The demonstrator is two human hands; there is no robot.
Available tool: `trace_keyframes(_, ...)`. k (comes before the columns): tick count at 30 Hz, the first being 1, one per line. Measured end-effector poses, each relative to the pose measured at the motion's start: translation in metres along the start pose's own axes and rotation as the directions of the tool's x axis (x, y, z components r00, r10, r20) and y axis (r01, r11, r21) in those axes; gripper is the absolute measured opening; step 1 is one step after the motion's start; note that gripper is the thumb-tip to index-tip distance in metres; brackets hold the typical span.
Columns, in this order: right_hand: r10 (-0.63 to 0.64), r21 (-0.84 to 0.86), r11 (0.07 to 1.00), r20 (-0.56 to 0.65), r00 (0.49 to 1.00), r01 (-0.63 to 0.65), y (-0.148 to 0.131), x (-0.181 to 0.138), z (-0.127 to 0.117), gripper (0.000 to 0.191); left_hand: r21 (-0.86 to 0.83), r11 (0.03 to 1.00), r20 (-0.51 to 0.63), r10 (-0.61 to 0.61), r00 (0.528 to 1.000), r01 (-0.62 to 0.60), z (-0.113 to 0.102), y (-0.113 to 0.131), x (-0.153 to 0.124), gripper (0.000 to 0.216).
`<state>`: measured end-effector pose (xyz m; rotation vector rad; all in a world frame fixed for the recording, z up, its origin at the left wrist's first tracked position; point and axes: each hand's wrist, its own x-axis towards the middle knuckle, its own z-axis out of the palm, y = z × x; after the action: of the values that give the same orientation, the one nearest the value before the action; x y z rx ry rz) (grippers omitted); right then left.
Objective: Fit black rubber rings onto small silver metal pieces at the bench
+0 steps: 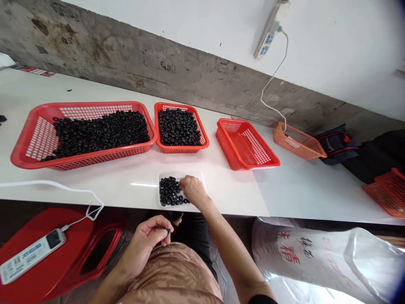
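The person sits at the near edge of the white worktop (300, 190). The right hand (193, 191) reaches over that edge into a small clear tray (177, 173) right at the near edge. Its fingertips are bunched and dip into the black rings (169, 192) heaped in the tray's left half. I cannot tell whether they have closed on one.

The left hand (152, 236) is below the worktop, over the lap. Its fingers are curled, with thumb and fingertips pinched together on a small black piece (167, 230). The two hands are well apart, one above the edge and one below it.

Along the far side of the worktop runs a row of baskets. A large red basket (38, 135) on the left is full of the same black rings. Just beside it a smaller red basket (182, 148) is also full. Next comes an empty red basket (247, 145), and farther right an orange basket (297, 143).

A white cable (47, 183) trails along the near left edge and down to a power strip (31, 253) lying on a red stool (47, 270). A printed plastic bag (316, 257) sits below the worktop on the right.
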<state>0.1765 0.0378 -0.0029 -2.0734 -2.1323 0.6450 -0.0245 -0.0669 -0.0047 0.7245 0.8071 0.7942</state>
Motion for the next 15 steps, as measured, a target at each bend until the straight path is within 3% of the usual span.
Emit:
trace_keyframes(5, -0.029, 0.059, 0.998, -0.012, 1.0, 0.029, -0.002, -0.004, -0.006, 0.017, -0.078, 0.997, 0.01, -0.028, 1.0, 0.028, 0.0, 0.005, 0.005, 0.005)
trace_keyframes(11, 0.058, 0.321, 0.947, -0.088, 0.994, -0.027, 0.003, -0.02, -0.01, 0.015, -0.076, 0.996, 0.043, -0.041, 0.998, 0.044, -0.005, 0.012, 0.023, 0.014)
trace_keyframes(13, 0.112, 0.528, 0.848, -0.088, 0.99, -0.049, 0.005, -0.028, -0.007, 0.015, -0.048, 0.998, 0.062, -0.044, 0.997, 0.047, -0.008, 0.015, 0.03, 0.014)
trace_keyframes(15, 0.165, 0.766, 0.642, -0.086, 0.983, -0.041, 0.005, -0.035, -0.006, 0.011, -0.001, 0.999, 0.089, -0.042, 0.995, 0.042, -0.011, 0.019, 0.038, 0.012)
